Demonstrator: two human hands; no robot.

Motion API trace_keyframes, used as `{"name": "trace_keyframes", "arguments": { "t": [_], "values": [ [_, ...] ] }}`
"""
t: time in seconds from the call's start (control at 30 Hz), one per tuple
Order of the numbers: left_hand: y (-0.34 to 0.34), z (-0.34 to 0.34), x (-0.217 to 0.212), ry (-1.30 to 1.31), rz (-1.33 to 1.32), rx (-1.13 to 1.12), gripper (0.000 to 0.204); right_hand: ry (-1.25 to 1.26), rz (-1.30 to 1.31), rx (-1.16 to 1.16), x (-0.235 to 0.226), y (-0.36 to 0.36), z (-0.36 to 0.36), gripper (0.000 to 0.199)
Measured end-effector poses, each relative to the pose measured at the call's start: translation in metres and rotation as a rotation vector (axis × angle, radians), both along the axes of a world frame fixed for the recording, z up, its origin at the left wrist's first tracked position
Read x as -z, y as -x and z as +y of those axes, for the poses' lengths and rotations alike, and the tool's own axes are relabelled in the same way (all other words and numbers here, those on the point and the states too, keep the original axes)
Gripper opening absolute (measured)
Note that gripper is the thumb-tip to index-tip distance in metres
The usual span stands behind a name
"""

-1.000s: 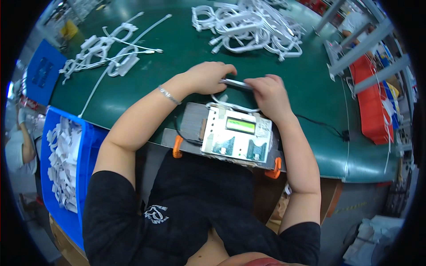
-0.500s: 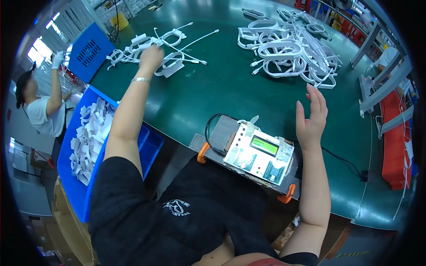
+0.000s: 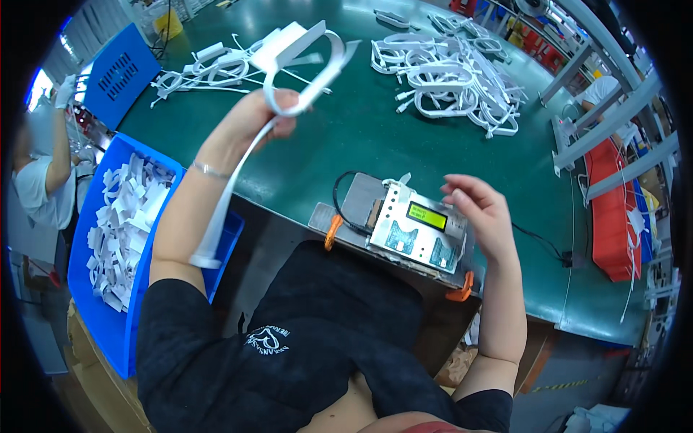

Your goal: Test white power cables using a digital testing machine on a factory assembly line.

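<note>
My left hand (image 3: 254, 121) is closed around a coiled white cable (image 3: 289, 110), raised over the left part of the table. A white paper band sits around the coil, and one cable end hangs down past my forearm, blurred by motion. My right hand (image 3: 485, 216) is empty, its fingers loosely bent and the thumb apart from them. It hovers at the right edge of a white tester board (image 3: 398, 206) with a lit yellow-green screen (image 3: 427, 215) and two dark green circuit boards.
Several coiled white cables (image 3: 216, 71) lie at the far left; a larger cable pile (image 3: 462, 86) is at the far right. A blue bin (image 3: 128, 346) holds white paper scraps. Orange clamps (image 3: 333, 232) grip the tester's base at the table edge. A co-worker (image 3: 47, 173) is at left.
My left hand has lifted a coiled cable from the left group and brought it nearer. My right hand has moved down and left to the tester, its fingers bending. The screen's display changed.
</note>
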State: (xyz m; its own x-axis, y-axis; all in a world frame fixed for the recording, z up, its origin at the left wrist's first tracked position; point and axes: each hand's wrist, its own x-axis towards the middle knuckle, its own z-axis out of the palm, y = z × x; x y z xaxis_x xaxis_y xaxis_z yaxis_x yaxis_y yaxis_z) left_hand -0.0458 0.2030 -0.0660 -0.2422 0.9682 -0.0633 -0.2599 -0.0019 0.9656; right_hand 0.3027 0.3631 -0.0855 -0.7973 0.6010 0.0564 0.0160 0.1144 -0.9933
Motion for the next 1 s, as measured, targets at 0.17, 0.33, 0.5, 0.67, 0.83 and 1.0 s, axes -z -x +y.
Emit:
{"name": "trace_keyframes", "arguments": {
  "t": [0.17, 0.33, 0.5, 0.67, 0.83, 1.0],
  "values": [
    [-0.098, -0.029, 0.058, -0.182, 0.200, 0.345, 0.024, 0.568, 0.393, -0.138, 0.003, 0.001, -0.069, 0.068],
    [-0.116, -0.089, 0.091, 0.361, -0.230, 1.095, 0.040, 0.544, 0.739, 0.179, 0.026, -0.084, -0.074, 0.025],
    [-0.082, -0.133, 0.075, 0.534, 0.340, 0.974, 0.037, 0.326, 0.683, 1.053, 0.030, -0.135, -0.085, 0.039],
    [-0.082, -0.128, 0.044, 0.163, 0.925, 0.235, 0.032, -0.062, 0.591, 0.784, 0.039, -0.131, -0.102, 0.041],
    [-0.099, -0.115, 0.033, 0.112, 0.015, 0.285, 0.031, 0.125, -0.154, 0.382, 0.038, -0.085, -0.123, 0.028],
    [-0.139, -0.076, 0.036, 0.208, 0.127, 0.259, 0.009, 0.416, -0.100, 0.324, 0.062, -0.068, -0.127, 0.037]
  ]
}}
